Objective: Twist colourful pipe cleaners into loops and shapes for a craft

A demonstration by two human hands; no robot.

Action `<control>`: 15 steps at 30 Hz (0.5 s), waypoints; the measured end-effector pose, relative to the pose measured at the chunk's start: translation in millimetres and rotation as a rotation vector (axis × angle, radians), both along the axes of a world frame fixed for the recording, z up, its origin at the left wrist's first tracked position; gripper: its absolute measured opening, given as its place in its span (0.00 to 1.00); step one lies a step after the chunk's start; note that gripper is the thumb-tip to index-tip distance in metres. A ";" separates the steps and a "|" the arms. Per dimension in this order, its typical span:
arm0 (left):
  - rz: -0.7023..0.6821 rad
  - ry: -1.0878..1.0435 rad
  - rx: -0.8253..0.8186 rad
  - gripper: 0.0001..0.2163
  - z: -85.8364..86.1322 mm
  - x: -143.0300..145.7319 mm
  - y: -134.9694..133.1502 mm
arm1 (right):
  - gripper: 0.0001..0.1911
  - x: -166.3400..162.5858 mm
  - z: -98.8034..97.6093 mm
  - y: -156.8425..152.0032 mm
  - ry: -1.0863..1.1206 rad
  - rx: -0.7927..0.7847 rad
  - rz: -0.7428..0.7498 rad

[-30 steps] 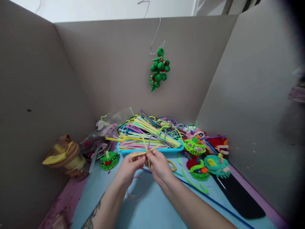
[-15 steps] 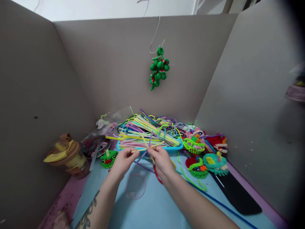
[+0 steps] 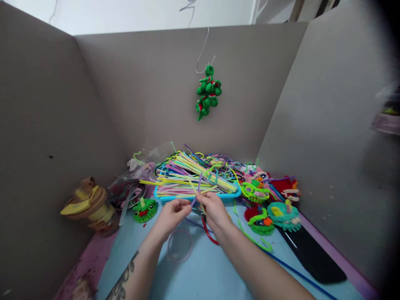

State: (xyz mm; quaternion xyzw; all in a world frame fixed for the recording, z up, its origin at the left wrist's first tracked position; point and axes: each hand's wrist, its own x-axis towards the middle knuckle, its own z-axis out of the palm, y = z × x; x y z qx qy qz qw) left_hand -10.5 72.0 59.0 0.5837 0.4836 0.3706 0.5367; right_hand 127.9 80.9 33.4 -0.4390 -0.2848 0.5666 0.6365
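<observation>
Head view: a counter [image 3: 196, 275], light blue with pink margins, sits inside tall grey panels [image 3: 150, 91], and a green-and-red ornament [image 3: 208, 89] hangs from a wire on the far one. Toward the far side, a blue tray [image 3: 233, 194] is heaped with colourful fuzzy stems. Plush shapes crowd the right, near a black strip [image 3: 312, 254]; a lidded cup [image 3: 98, 208] stands at the left. Just nearer than the tray, the right hand [image 3: 214, 211] has its fingers closed on crossed yellow stems [image 3: 191, 182] and a purple stem [image 3: 200, 181]. The left hand's [image 3: 173, 216] fingers pinch the purple one's lower end. Red-handled scissors [image 3: 206, 231] show under the right hand; I can't tell if they're held.
</observation>
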 end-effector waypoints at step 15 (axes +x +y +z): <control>0.079 -0.133 0.037 0.16 -24.1 21.1 -5.2 | 0.18 -0.3 2.9 -2.5 0.024 0.025 -0.098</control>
